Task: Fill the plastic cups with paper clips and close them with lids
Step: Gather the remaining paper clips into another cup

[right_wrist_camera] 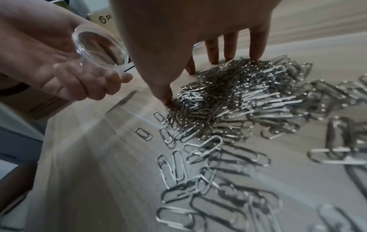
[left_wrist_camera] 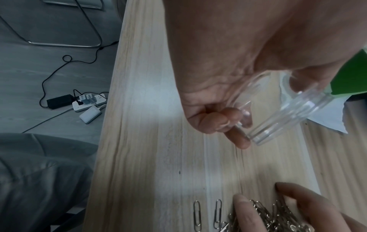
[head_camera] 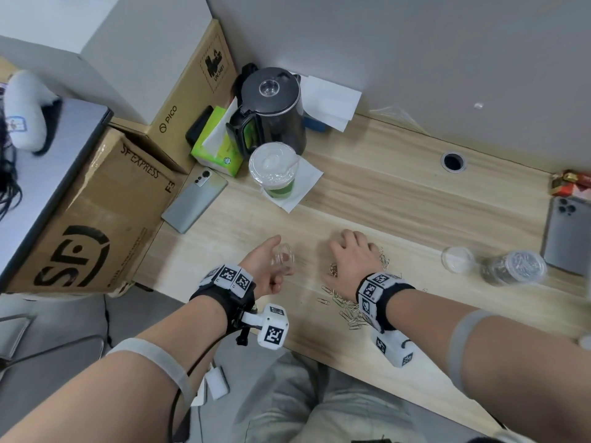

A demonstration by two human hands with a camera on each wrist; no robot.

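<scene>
the clear plastic cup point(head_camera: 282, 258) is empty, tipped on its side with its mouth toward the clips, held above the counter point(head_camera: 399, 199) in the left hand point(head_camera: 267, 266), whose grip is curled round its wall. just beside it the right hand point(head_camera: 353, 254) lies over the paper clips point(right_wrist_camera: 234, 100), fingers spread and fairly straight, tips touching the heap, grasping nothing. the silver clips form one dense pile with loose ones scattered toward the near edge of the counter, too many to count. bare wood lies open between the hands and beyond them. to the right stand one filled cup point(head_camera: 513, 266) with a lid on it and one separate lid point(head_camera: 457, 259) beside it, near a phone point(head_camera: 566, 235). a second phone point(head_camera: 195, 199) lies at the left edge by two cardboard boxes point(head_camera: 96, 219). further back stand a lidded drink cup point(head_camera: 273, 171) on a napkin and a black kettle point(head_camera: 271, 110) against the wall.
</scene>
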